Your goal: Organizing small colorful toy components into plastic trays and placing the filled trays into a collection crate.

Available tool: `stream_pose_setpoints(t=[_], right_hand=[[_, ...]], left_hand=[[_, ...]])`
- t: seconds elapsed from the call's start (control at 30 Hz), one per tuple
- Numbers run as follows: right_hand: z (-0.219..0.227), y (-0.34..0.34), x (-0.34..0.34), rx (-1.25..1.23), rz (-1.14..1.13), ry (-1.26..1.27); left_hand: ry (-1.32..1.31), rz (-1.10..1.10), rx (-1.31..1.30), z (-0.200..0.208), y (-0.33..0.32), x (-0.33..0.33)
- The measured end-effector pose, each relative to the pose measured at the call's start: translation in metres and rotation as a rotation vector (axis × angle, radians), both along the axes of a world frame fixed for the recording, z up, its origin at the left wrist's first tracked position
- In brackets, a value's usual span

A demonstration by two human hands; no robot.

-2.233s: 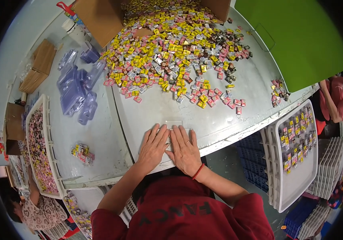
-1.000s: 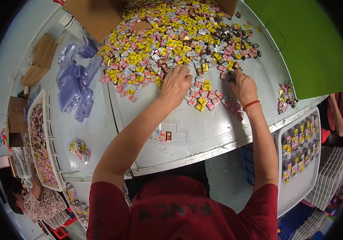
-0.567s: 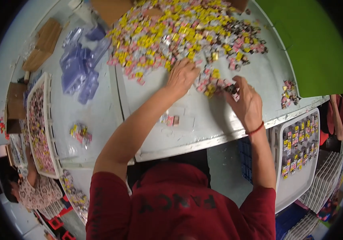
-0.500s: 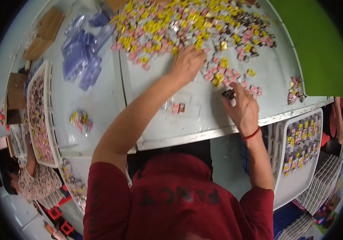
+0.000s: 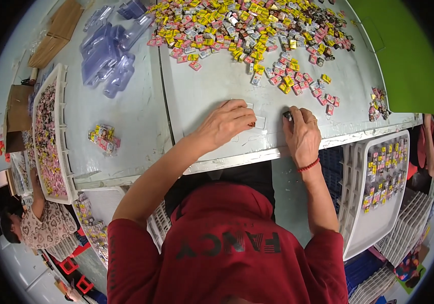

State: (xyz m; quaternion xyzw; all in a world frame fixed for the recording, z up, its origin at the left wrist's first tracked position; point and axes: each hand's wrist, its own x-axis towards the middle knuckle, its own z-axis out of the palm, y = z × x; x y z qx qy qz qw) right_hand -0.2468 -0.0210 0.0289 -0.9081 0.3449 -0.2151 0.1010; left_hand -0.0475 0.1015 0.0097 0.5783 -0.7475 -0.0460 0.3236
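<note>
My left hand (image 5: pixel 228 123) is curled over a small clear plastic tray (image 5: pixel 261 123) near the table's front edge. The tray's clear ends show past its fingers, and a bit of a small reddish-brown piece peeks out at the fingertips. Most of what lies under this hand is hidden. Just to the right, my right hand (image 5: pixel 304 134) pinches a small dark block (image 5: pixel 288 115) between thumb and fingers. Beyond both hands lies a loose group of pink, yellow and white small packs (image 5: pixel 298 81), spilling from a big heap (image 5: pixel 242 25) at the far side.
Folded clear bluish plastic shells (image 5: pixel 106 58) lie at the left of the table, nearer a small bundle of packs (image 5: pixel 104 138). A white crate (image 5: pixel 65 152) of pieces stands far left, by another person (image 5: pixel 49 223). At right are a green sheet (image 5: pixel 409 66) and a white tray (image 5: pixel 356 223) with filled packs.
My left hand has come back from the heap toward me and now covers the clear tray. My right hand stays near its place, still pinching the dark block.
</note>
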Motion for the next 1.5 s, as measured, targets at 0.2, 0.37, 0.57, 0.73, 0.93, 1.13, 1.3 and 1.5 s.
stream_pose_setpoints(t=[0.2, 0.37, 0.57, 0.73, 0.93, 1.13, 1.3, 1.5], right_hand=[[-0.002, -0.001, 0.002, 0.022, -0.027, -0.045], [0.001, -0.002, -0.001, 0.033, -0.029, -0.084], [0.030, 0.036, 0.021, 0.291, 0.004, -0.165], [0.016, 0.049, 0.038, 0.213, -0.028, -0.097], [0.011, 0.052, 0.051, 0.134, -0.084, -0.102], [0.005, 0.058, 0.046, 0.097, -0.014, -0.192], [0.000, 0.053, 0.037, 0.071, 0.054, -0.204], [0.012, 0.038, 0.028, 0.384, 0.070, -0.124]], left_hand=[[-0.014, -0.013, -0.023, -0.010, 0.002, 0.010], [0.092, 0.024, 0.032, 0.000, 0.008, 0.010], [-0.027, 0.069, 0.123, 0.008, 0.006, 0.011], [-0.280, 0.086, 0.147, 0.000, -0.003, -0.001], [-0.241, 0.236, 0.141, -0.005, 0.003, -0.017], [-0.257, 0.276, 0.164, -0.003, 0.005, -0.020], [-0.248, 0.259, 0.186, -0.001, 0.004, -0.020], [-0.240, 0.250, 0.161, -0.001, 0.005, -0.018]])
